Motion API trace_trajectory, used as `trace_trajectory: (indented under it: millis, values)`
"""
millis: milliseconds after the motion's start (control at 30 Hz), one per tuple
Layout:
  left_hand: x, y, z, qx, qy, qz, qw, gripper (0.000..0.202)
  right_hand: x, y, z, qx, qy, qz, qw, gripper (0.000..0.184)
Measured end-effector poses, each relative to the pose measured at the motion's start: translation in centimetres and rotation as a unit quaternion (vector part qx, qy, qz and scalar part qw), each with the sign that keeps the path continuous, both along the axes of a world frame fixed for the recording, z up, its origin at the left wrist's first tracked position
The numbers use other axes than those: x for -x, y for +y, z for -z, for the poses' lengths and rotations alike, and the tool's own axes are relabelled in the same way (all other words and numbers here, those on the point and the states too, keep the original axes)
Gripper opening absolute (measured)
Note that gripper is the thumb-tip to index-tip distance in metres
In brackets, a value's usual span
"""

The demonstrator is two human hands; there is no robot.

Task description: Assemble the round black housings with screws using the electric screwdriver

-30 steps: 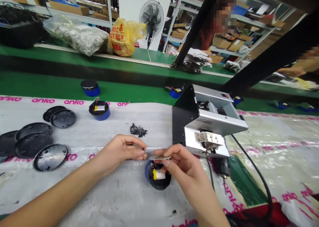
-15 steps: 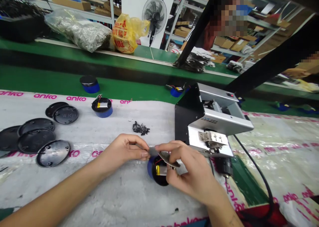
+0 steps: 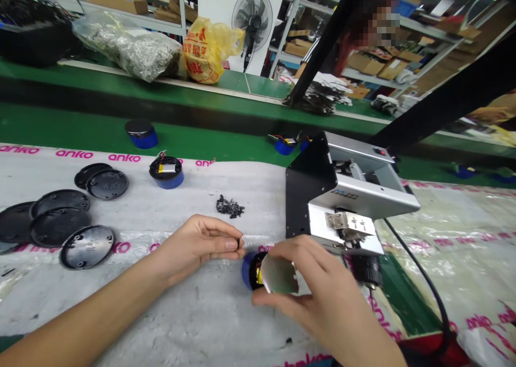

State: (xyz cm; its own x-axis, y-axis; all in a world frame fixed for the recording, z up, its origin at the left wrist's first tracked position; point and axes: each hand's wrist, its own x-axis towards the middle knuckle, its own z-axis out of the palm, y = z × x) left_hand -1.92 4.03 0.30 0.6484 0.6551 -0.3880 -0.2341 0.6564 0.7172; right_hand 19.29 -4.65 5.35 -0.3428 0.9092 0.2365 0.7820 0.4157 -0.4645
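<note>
My left hand (image 3: 201, 240) is closed in a pinch, thumb against forefinger, with a tiny dark bit at the fingertips that I cannot make out. My right hand (image 3: 322, 283) grips a shiny round disc (image 3: 279, 273) by its edge, tilted over a blue round housing (image 3: 246, 273). The disc hides much of that housing; part of a yellow-ended battery (image 3: 258, 274) shows inside its black interior. Just beyond my left hand lies a heap of small black pieces (image 3: 229, 206). Another open blue housing (image 3: 171, 180) with a battery and wires stands further back.
Several black round covers (image 3: 60, 226) lie at the left. A screw-feeding machine (image 3: 355, 195) stands at the right, with a power driver (image 3: 367, 270) in front and a black cable (image 3: 423, 281). A capped blue housing (image 3: 142, 134) sits on the green belt (image 3: 209, 148). A person is at the back.
My right hand has turned the disc so its broad face shows, now covering more of the housing. The fingertips of my two hands have moved apart; my left hand stays pinched.
</note>
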Motion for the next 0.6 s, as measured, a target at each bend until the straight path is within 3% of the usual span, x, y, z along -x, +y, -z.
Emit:
trace_trajectory:
  millis: [67, 133, 400, 600]
  values:
    - [0.0, -0.1, -0.1, 0.010, -0.009, 0.007, 1.000, 0.018, 0.6, 0.1, 0.6, -0.082, -0.012, 0.021, 0.996, 0.045]
    - [0.0, -0.2, -0.1, 0.014, -0.013, 0.014, 1.000, 0.018, 1.2, 0.3, 1.0, -0.117, -0.022, 0.022, 0.993, 0.047]
    - [-0.3, -0.7, -0.4, 0.016, -0.032, 0.024, 0.999, 0.017, 2.1, 0.7, 0.7, -0.116, -0.050, -0.033, 0.991, 0.032]
    - [-0.4, -0.8, -0.5, 0.018, -0.041, 0.018, 0.999, 0.017, 1.8, 0.9, 1.0, -0.137, -0.072, -0.048, 0.987, 0.032]
